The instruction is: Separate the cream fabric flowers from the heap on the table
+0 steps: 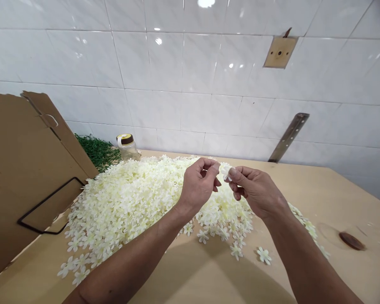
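Both hands are raised above a large heap of pale cream artificial flowers (129, 202) on the table. My right hand (256, 188) pinches one small white artificial flower (226, 172) between thumb and fingers. Close beside that flower, the thumb and index finger of my left hand (201, 179) are pressed together; whatever lies between them is too small to make out. A single loose flower (264, 255) rests on the table below my right hand. More flowers in a row (308, 226) are partly hidden behind my right forearm.
At left stands a cardboard sheet (28, 169) with a black wire frame (50, 207) against it. Green artificial grass (99, 151) and a lidded bottle (127, 147) are behind the heap. A metal strip (288, 138) leans on the tiled wall. A brown oval piece (351, 240) lies right.
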Motion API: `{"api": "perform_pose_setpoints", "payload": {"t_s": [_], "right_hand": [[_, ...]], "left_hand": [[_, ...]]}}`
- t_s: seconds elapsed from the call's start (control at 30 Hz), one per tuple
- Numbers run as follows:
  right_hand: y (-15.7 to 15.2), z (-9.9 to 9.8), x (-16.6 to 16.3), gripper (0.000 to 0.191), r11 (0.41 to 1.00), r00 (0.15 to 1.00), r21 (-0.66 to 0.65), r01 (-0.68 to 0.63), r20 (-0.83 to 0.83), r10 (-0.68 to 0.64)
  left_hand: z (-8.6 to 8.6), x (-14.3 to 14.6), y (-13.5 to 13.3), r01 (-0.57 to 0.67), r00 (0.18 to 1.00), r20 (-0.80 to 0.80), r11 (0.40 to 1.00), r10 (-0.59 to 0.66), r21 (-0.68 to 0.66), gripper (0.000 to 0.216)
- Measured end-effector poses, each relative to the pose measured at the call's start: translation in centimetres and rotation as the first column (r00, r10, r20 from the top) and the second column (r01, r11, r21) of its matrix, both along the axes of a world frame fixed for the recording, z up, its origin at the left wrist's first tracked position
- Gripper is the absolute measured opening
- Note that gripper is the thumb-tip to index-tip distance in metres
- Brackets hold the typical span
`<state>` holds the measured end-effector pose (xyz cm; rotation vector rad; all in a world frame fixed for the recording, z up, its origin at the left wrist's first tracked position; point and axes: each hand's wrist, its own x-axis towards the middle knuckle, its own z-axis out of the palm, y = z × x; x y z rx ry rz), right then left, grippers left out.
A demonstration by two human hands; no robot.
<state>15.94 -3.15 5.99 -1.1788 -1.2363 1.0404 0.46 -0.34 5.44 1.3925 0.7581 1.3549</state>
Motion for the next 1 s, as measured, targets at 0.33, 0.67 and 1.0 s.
{"api": "perform_pose_setpoints", "payload": {"t_s": [0.33,0.67,1.0], "right_hand": [[-0.05,0.14,-0.26,0.047,1.000,0.998,-0.008,-0.006,-0.062,0.005],[-0.01,-0.09,-0.13,0.051,0.993,0.994,-0.040,-0.109,0.022,0.110],[0.13,0.00,0.24,0.051,0.992,0.994,-0.070,-0.107,-0.038,0.105]], "left_hand": [[0.20,-0.24,0.53,0.160,0.987,0.051,0.957,-0.152,-0.240,0.018],[0.63,-0.42,0.28,0.353,0.935,0.118,0.894,-0.333,-0.275,0.033],[0.13,-0.46,0.71,0.346,0.934,0.205,0.885,-0.293,-0.312,0.025]]}}
